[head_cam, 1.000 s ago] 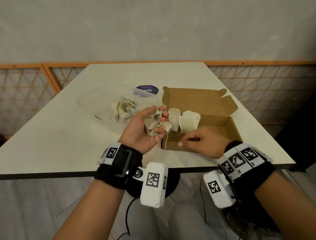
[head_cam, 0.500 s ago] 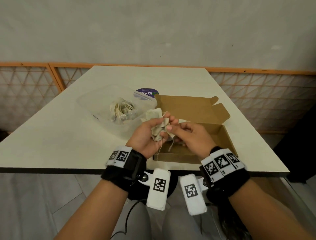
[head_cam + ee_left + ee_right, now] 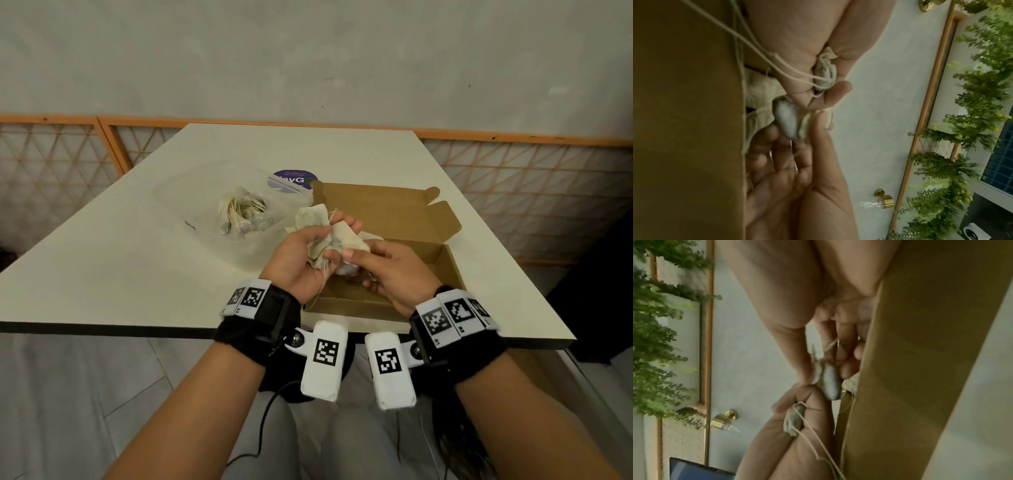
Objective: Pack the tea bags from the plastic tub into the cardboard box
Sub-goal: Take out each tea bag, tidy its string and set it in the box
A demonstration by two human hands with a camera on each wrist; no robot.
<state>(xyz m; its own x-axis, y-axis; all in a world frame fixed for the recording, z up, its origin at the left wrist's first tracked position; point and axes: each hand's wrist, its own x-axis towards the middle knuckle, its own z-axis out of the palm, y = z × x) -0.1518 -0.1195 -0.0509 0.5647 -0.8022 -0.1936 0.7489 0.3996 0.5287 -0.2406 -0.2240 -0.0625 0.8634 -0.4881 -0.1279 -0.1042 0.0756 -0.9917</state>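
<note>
My left hand [image 3: 310, 253] grips a bunch of pale tea bags [image 3: 317, 226] above the near left corner of the open cardboard box [image 3: 442, 263], their strings dangling. My right hand [image 3: 356, 255] pinches one tea bag [image 3: 347, 236] at the edge of that bunch, between thumb and fingers. In the left wrist view the pinched tea bag [image 3: 789, 120] sits between the right thumb and fingers, just under the left hand's bunch [image 3: 824, 74]. The right wrist view shows the same bag [image 3: 830, 381]. The clear plastic tub [image 3: 191, 192] holds more tea bags [image 3: 243, 214] to the left of the box.
The white table [image 3: 120, 267] ends at a dark front edge just under my wrists. The tub's lid with a purple label [image 3: 294, 178] lies behind the box. An orange-framed lattice railing [image 3: 51, 161] runs behind and beside the table. More tea bags in the box are mostly hidden by my hands.
My right hand left the tea bags in the box and came up to the left hand's bunch, now pinching one bag there. The left hand keeps holding its bunch.
</note>
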